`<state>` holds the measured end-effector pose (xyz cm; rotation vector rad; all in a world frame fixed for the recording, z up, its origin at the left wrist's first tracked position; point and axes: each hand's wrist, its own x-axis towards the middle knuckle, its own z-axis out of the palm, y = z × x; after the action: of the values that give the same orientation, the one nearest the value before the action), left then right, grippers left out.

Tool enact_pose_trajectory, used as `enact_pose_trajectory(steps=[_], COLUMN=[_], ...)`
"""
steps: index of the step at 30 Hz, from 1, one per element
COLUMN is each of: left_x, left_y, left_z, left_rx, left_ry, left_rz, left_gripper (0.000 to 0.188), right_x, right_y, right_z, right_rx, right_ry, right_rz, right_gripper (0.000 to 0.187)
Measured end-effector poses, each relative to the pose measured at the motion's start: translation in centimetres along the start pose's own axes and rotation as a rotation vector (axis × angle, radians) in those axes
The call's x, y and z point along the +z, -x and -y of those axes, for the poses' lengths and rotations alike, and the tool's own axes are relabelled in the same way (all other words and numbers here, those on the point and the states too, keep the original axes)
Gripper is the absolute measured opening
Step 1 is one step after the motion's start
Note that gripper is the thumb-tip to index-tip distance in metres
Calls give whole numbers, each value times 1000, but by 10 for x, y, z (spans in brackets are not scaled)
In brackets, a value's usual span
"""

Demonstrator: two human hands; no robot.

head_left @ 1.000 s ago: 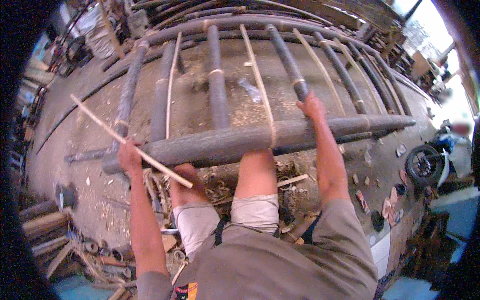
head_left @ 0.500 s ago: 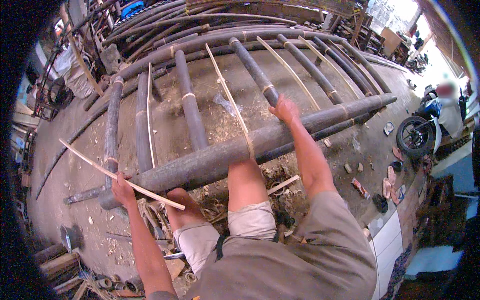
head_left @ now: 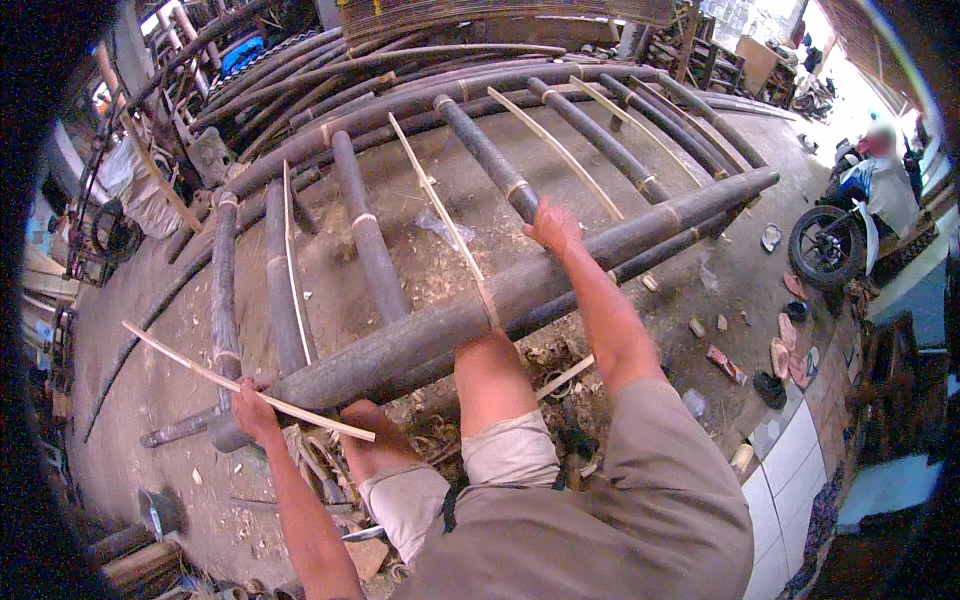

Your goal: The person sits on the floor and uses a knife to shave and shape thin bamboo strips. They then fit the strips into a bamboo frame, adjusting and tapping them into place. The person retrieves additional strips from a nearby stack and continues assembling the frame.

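Observation:
A dark bamboo frame lies before me, its thick near pole (head_left: 400,350) running across above my knees. My left hand (head_left: 255,412) is closed around a thin, pale bamboo strip (head_left: 180,355) at the pole's left end; the strip slants over the pole toward my knee. My right hand (head_left: 556,228) grips the near end of a dark bamboo crosspiece (head_left: 480,145), where it meets the thick pole. Between the dark crosspieces lie other pale strips, one (head_left: 435,190) left of my right hand and another (head_left: 555,148) beyond it. My left fingertips are partly hidden.
The frame's far pole (head_left: 400,112) stretches across the back, before a heap of long bamboo poles (head_left: 380,62). Shavings litter the floor around my legs. At right stand a motorcycle (head_left: 828,245) and several sandals (head_left: 785,350). A knife-like blade (head_left: 362,534) lies by my left leg.
The whole view has shifted slightly, moving the frame leftward and its left end lower in the picture. Both hands keep their holds, and the strip stays across the pole's left end.

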<state>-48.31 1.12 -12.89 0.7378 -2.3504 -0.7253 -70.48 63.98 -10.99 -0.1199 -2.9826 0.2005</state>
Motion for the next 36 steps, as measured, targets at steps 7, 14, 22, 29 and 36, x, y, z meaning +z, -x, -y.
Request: enact_pose_trajectory(steps=[7,14,22,29,36], left_x=[-4,-1,2,4,0], left_y=[-7,0,4,2,3], left_z=[48,1,-5,2,0], left_rx=[60,-63,46,31,55], left_ry=[-117,28,-214,-81,0], left_rz=[-55,26,6,-48,-17], left_gripper=[47,48,47,48,47], right_x=[-6,5,4,9,10], right_y=[2,1,3,3,-2], right_z=[25,5,4,3,3], right_rx=[28,32,91,58,75], right_ry=[-125,-59,-67,-76,-108], right_rz=[-29,-50,-3,-42,-33], right_gripper=[62,62,63,62,60])
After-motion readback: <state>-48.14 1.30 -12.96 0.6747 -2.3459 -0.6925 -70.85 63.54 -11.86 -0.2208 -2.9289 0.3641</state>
